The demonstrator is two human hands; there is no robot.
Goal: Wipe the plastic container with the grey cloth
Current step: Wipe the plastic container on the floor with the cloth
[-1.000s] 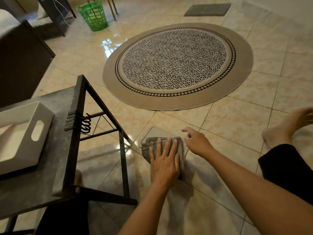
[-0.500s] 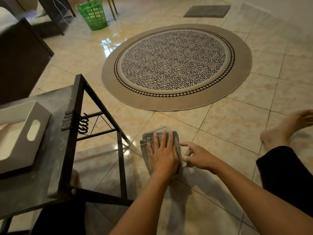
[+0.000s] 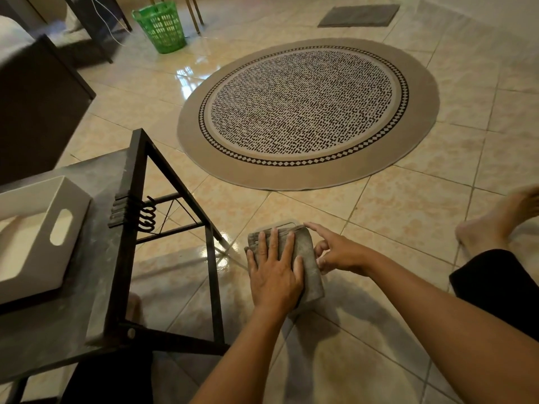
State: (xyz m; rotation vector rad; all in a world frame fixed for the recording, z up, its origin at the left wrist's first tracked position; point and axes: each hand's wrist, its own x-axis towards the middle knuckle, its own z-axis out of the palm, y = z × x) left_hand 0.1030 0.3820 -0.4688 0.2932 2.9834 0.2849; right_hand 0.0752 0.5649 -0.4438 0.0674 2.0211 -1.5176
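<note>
My left hand (image 3: 275, 272) lies flat, palm down, fingers spread, pressing the grey cloth (image 3: 303, 258) onto the plastic container (image 3: 287, 223). Container sits on the tiled floor (image 3: 408, 214), just right of the black table frame (image 3: 140, 182), & only its far rim w/ a handle slot shows past the cloth's far edge. Cloth is folded, covers nearly all of it. My right hand (image 3: 339, 252) is at the cloth's right edge, index finger stretched fwd toward the far right corner, other fingers curled loosely against the edge; can't tell if it's actually gripping anything. White tray (image 3: 73, 205) w/ a cut-out handle sits on the table top at left. Round patterned rug (image 3: 306, 112) lies further out on the floor, well apart.
</note>
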